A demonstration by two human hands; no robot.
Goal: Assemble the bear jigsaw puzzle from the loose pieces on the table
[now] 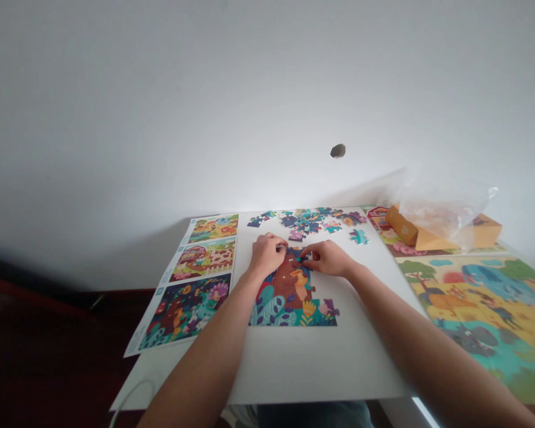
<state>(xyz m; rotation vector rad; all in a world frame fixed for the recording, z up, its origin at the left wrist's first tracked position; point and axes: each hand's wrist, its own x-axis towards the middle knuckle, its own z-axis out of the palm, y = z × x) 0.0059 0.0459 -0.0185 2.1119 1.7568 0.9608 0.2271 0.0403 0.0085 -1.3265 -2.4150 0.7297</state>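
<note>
A partly joined jigsaw puzzle (289, 285) with a brown bear and teal leaves lies on the white table (294, 362). My left hand (267, 254) is at its upper left corner, fingers curled and pinched on a puzzle piece that they mostly cover. At the upper right edge, my right hand (330, 258) has thumb and fingertips closed on a dark blue puzzle piece (299, 254) touching the joined part. Loose puzzle pieces (310, 221) lie in a cluster beyond both hands, some overlapping. A single teal piece (359, 236) rests apart on the right.
A reference sheet (205, 258) with three pictures lies on the left. To the right are a finished animal puzzle (481, 309), an orange box (432, 235) and a clear plastic bag (446, 205). A white wall (249, 107) with a hole stands behind the table.
</note>
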